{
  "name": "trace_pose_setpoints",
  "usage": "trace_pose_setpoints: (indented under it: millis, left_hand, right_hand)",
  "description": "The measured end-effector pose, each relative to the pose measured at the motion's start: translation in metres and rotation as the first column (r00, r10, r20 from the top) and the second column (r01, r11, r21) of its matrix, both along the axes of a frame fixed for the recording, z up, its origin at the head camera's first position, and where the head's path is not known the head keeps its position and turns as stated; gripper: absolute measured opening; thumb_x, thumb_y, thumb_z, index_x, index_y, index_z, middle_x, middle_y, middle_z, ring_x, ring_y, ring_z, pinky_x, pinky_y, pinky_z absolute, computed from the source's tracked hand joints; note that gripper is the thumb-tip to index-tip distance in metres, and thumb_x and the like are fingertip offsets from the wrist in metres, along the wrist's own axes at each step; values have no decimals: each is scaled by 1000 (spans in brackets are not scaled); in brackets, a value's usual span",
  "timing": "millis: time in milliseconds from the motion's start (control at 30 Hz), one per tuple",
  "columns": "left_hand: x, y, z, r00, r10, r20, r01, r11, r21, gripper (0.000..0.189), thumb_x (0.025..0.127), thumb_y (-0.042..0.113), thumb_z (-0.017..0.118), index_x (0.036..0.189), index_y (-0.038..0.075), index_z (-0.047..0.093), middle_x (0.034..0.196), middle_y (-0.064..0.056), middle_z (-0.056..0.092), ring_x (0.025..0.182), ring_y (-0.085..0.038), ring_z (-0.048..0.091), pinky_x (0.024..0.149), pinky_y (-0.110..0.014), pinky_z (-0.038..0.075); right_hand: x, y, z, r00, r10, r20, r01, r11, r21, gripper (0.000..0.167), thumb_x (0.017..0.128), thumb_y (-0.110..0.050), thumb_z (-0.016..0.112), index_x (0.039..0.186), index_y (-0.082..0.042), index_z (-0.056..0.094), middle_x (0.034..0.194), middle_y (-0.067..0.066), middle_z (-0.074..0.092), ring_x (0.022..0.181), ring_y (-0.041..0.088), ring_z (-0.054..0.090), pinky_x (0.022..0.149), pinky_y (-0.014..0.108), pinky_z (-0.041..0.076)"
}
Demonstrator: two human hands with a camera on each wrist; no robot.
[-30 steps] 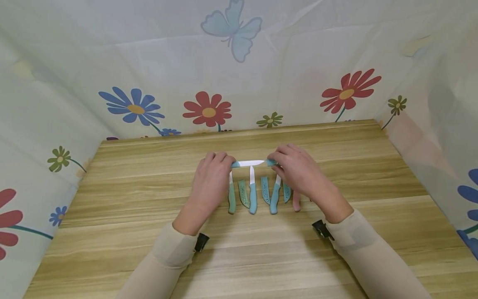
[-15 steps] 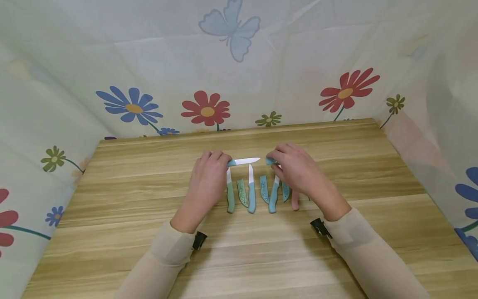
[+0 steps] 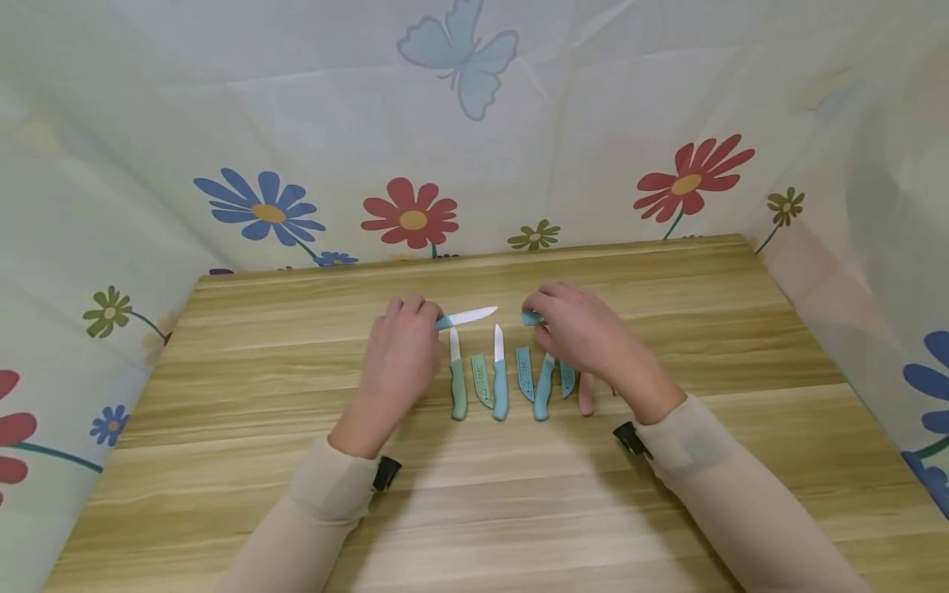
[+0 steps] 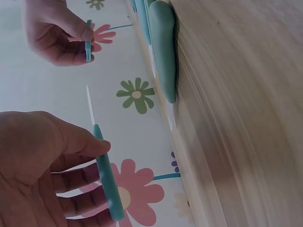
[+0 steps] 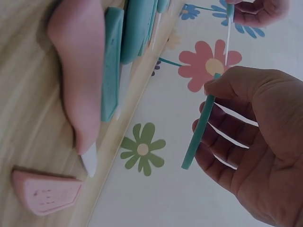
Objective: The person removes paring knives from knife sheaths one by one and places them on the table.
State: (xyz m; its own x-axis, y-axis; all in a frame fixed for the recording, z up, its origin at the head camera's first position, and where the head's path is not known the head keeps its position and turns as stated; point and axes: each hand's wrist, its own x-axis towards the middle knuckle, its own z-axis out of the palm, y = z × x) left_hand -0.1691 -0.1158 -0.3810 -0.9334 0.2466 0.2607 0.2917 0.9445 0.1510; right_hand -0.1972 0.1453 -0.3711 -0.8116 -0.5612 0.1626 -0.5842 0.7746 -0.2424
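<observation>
My left hand [image 3: 404,350] grips the blue-green handle of a small knife [image 3: 474,315], thumb along it in the left wrist view. Its white blade points right, bare and tilted slightly up. My right hand [image 3: 582,329] pinches a blue-green knife sheath [image 5: 201,127] between thumb and fingers, apart from the blade tip. Below the hands lie a green-handled knife [image 3: 459,391], a green sheath [image 3: 483,380], a blue knife [image 3: 501,391], a blue sheath [image 3: 525,373], another blue knife [image 3: 544,391] and another blue sheath [image 3: 567,380]. My right hand partly hides a pink-handled knife [image 3: 586,395].
A pink sheath [image 5: 47,192] lies beside the pink knife in the right wrist view. Everything rests on a wood-grain table [image 3: 474,511]. Behind its far edge hangs a white curtain [image 3: 593,107] printed with flowers and a butterfly.
My left hand has drawn the knife to the left, and its blade now tilts up more. The gap between blade tip and sheath has widened. The right hand has shifted slightly left.
</observation>
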Motion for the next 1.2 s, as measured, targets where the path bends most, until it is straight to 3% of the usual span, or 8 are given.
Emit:
trace_pose_setpoints:
  millis: [367,533,767,1033,1200]
  left_hand:
    - [1,-16,-1,997,70,26,-71,997,13,13,94,1,69,106,-1,74,96,-12,62,87,-33,58,72,-46,57]
    - [3,-23,-4,994,99,38,-100,994,37,11,93,0,70,103,-4,73,92,-14,63,83,-34,59,71,-46,57]
    - [8,-30,-8,979,165,121,-181,975,131,12,94,-3,63,104,-7,69,93,-17,61,84,-36,60,73,-49,57]
    - [13,-36,-10,960,172,222,-211,963,165,16,95,-1,62,107,-11,64,95,-22,62,87,-39,65,77,-52,58]
    - [16,-38,-11,950,163,265,-215,960,179,13,96,-2,59,105,-11,59,91,-22,61,81,-36,64,71,-51,57]
  right_hand:
    - [-8,-30,4,998,49,50,-52,997,57,22,96,-11,78,118,-5,76,111,7,72,105,27,67,95,41,55]
    - [-10,-45,5,991,66,121,-73,996,59,28,99,-14,74,126,-6,73,119,7,72,105,25,68,94,39,55]
    - [-12,-68,5,963,73,259,-88,995,47,37,101,-15,68,137,-8,68,133,9,67,104,22,65,89,38,55]
    - [-15,-94,2,937,70,343,-75,997,1,37,101,-14,67,137,-5,66,107,5,70,85,20,59,81,33,51]
    - [-15,-109,-1,914,52,403,-45,999,-26,37,99,-15,70,133,-3,66,113,7,71,86,20,62,81,32,53]
